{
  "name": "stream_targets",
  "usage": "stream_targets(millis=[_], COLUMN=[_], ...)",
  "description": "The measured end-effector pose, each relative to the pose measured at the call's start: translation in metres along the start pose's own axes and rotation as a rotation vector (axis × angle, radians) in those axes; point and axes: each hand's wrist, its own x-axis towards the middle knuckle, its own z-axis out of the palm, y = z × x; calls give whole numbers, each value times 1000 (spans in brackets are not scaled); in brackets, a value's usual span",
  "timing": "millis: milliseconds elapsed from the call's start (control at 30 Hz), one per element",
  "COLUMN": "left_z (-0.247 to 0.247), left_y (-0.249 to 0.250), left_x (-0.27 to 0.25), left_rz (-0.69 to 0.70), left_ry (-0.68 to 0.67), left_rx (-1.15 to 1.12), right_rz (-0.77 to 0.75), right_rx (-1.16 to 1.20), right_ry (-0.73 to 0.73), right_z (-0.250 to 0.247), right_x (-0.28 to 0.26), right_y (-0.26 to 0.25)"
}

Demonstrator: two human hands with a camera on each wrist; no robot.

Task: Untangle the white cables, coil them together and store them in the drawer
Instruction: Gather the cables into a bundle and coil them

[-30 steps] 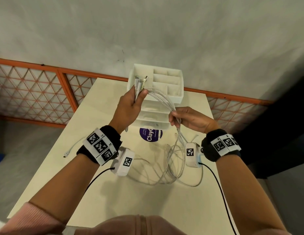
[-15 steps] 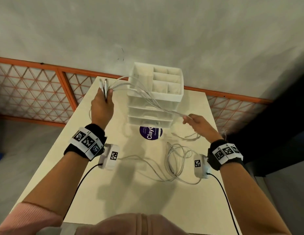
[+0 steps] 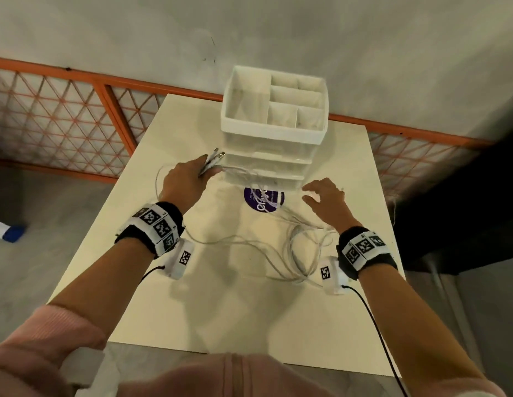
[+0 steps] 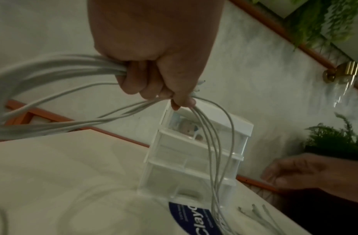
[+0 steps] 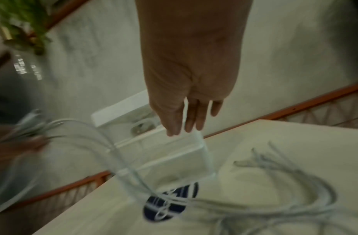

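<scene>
My left hand [image 3: 189, 179] [image 4: 153, 79] grips a bunch of white cables [image 4: 212, 152] near their plug ends [image 3: 216, 156], just left of the clear drawer unit [image 3: 273, 156] [image 4: 196, 159]. From the fist the cables droop past the drawer fronts and lie in loose loops on the table [image 3: 301, 253] [image 5: 294, 198]. A loop also hangs out left of the fist [image 4: 33, 82]. My right hand [image 3: 324, 196] [image 5: 190, 114] hovers with straight fingers beside the unit's lower right corner, holding nothing. The drawers are closed.
A white divided tray [image 3: 275, 130] tops the drawer unit on the cream table [image 3: 220, 310]. A round purple sticker [image 3: 263, 197] lies in front of the unit. An orange lattice railing [image 3: 63, 121] runs behind the table. Black cords trail from both wrist cameras.
My left hand has come down and rightward with the cable ends, to the unit's left side. My right hand has let go of the cables and spread its fingers; the slack has dropped onto the table.
</scene>
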Motion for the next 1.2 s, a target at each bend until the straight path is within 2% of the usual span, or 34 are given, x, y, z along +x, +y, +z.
stream_targets(millis=[67,167,267,367,533,600,633,700,767,833,900,1066,1133,1200], left_z=[3,-3,-18,-37,-67,-73,-74,-74,-71,-66,-62,-56,-52,-45], left_y=[-5,-13,-27,-51,-78,-87,-92,-100,-106,-110,-112,-104,-98,-92], left_x=[6,16,17,10,-3,-5,-7,-10,-14,-17,-19,-19,-19,-21], left_rz=[23,-16,9,6,0,-6,-21,-63,-105,-140,-155,-154,-162,-173], left_ry=[-64,-190,-221,-160,-7,41,63,105,141,147,140,123,89,50], left_rx=[1,-105,-215,-332,-540,-604,-636,-688,-731,-759,-761,-772,-780,-784], right_rz=[-103,-139,-214,-334,-486,-551,-574,-467,-338,-246,-202,-226,-177,-131], right_rx=[166,301,267,168,-18,-90,-145,-200,-211,-99,-85,-489,-618,-668], right_ry=[-73,-368,-547,-678,-781,-727,-650,-485,-416,-459,-562,-849,-885,-847], right_z=[21,54,86,119,180,201,213,226,232,228,215,167,150,142], right_x=[-5,-3,6,14,20,21,24,30,36,41,44,38,31,25], right_y=[-29,-68,-100,-133,-178,-191,-196,-199,-193,-187,-180,-145,-135,-133])
